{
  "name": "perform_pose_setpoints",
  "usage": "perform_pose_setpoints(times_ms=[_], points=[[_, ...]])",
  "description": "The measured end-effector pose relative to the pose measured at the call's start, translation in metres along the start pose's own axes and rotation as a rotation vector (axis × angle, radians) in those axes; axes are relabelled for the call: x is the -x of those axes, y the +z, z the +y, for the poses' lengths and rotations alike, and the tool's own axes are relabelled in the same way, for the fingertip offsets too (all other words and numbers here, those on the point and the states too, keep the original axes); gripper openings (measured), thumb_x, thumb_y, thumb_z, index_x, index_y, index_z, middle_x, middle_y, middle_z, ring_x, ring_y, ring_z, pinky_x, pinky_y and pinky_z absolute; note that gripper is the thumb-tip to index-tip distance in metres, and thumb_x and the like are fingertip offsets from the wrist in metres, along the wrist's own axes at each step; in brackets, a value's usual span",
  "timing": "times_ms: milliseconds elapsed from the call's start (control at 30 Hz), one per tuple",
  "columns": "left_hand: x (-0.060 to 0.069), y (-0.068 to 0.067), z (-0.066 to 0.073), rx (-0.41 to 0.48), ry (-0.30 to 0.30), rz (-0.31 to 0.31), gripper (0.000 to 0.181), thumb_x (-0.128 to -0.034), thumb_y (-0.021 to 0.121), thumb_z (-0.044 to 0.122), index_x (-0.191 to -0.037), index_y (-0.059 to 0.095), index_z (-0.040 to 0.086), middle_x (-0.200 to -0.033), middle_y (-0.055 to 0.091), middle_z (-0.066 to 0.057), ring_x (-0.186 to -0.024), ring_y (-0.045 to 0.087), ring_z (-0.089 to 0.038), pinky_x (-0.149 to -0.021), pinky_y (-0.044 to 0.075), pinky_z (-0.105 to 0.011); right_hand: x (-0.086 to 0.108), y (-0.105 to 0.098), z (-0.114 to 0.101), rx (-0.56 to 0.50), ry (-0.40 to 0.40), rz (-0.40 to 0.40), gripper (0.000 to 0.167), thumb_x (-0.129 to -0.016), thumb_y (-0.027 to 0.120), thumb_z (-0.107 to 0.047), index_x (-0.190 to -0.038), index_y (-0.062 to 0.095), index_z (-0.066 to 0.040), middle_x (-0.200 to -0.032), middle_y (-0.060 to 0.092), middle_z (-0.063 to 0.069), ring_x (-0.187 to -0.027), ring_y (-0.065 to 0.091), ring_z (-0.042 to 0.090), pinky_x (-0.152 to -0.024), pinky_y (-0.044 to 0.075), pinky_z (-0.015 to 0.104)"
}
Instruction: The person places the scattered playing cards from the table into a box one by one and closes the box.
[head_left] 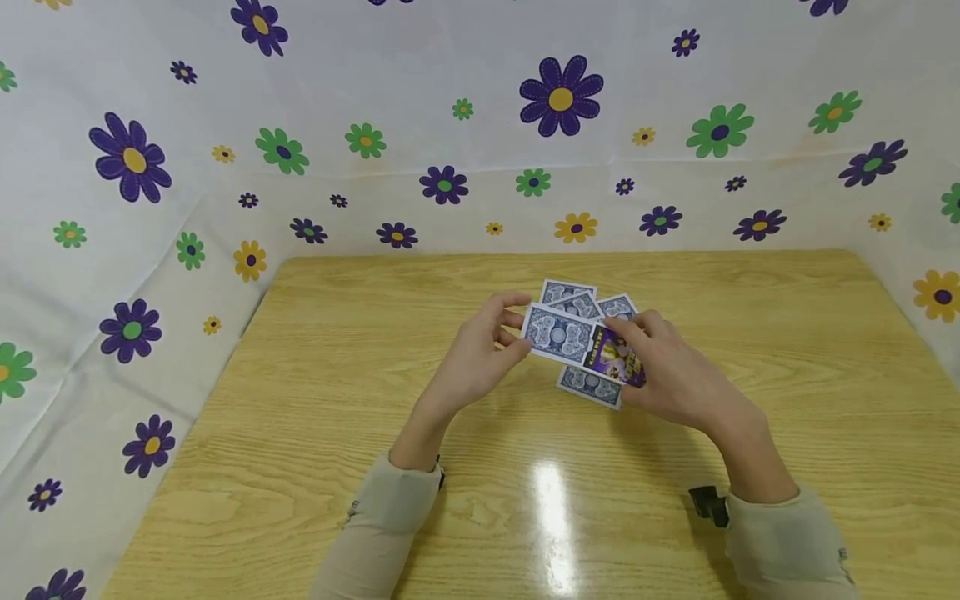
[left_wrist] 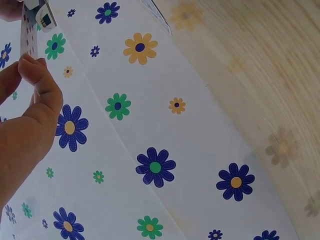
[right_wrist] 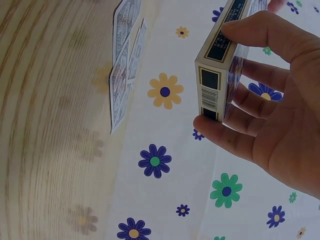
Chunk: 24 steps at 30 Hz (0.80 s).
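My left hand (head_left: 476, 357): nearer, fingers pinched on the playing card's (head_left: 558, 333) left end.
Playing card: right of those fingers, long axis running rightward to the card box (head_left: 613, 357).
Card box: gripped between my right hand's (head_left: 678, 373) fingers and thumb.

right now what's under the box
Blue-backed cards lie on the table, partly showing around the box in the head view; what it covers there can't be seen.
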<state>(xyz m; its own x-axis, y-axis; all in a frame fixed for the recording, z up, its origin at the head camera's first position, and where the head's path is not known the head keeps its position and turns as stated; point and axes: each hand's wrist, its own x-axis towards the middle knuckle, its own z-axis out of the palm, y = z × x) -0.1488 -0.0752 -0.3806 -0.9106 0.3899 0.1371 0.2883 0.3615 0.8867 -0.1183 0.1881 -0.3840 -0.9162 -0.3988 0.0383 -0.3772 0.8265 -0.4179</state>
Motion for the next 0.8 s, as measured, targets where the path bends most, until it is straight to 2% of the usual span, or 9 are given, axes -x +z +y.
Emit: perform_pose_setpoints(times_ms=[133,333,800], points=[[-0.0004,0.0012,-0.0003,0.014,-0.030,0.027,0.048,-0.0944,0.062,0.003,-0.140,0.047,0.006,-0.114,0.064,-0.012,-0.087,0.064,-0.021,-0.070,0.053,-0.029,0.0002,-0.0001,0.0001,0.003,-0.002,0.001,0.081,-0.079,0.078,-0.011,-0.149,0.039,-0.003,-0.132,0.043,0.022,-0.114,0.046,0.034,-0.094,0.049,0.052],[0.0005,0.0030,0.0015,0.051,-0.068,0.061,0.038,-0.0932,0.063,0.003,-0.130,0.055,0.006,-0.111,0.063,-0.012,-0.088,0.064,-0.022,-0.071,0.054,-0.029,0.0004,0.0000,0.0002,0.004,-0.005,0.002,0.081,-0.078,0.079,-0.011,-0.149,0.039,-0.003,-0.132,0.043,0.022,-0.114,0.046,0.034,-0.094,0.049,0.052],[-0.0009,0.0096,0.0020,0.076,-0.079,0.028,0.032,-0.0930,0.063,0.002,-0.125,0.059,0.003,-0.108,0.063,-0.012,-0.090,0.065,-0.022,-0.076,0.057,-0.030,0.0014,0.0005,0.0001,-0.014,-0.002,0.005,0.080,-0.080,0.078,-0.012,-0.149,0.039,-0.004,-0.131,0.042,0.021,-0.113,0.046,0.033,-0.092,0.049,0.052]])
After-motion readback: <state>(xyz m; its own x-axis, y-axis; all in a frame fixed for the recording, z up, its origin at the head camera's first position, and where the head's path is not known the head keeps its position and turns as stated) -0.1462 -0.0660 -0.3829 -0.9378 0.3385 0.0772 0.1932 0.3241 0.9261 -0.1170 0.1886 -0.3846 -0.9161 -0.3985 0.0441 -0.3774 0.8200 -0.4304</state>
